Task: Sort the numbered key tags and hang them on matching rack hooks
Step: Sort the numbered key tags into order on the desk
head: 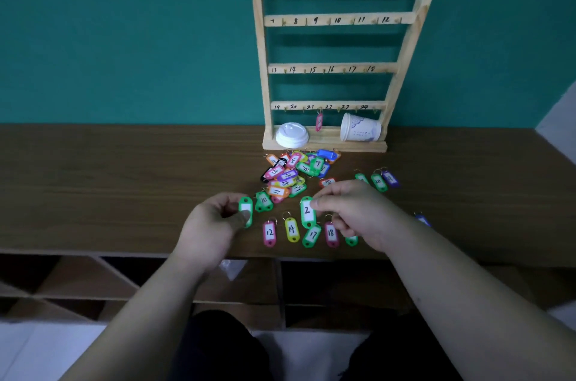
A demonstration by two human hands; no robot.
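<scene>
Near the desk edge, sorting underway: left hand point(215, 221) pinches a green tag point(245, 211), right hand point(355, 209) pinches tag 2 point(307, 211); hanging likely next.

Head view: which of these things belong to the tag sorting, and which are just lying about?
Belong: wooden rack; pile of tags; green tag 2 in the right hand; second green tag in the left hand; pink tag on a bottom-row hook.
Lying about: paper cup; white lid, both on the rack's base.
</scene>
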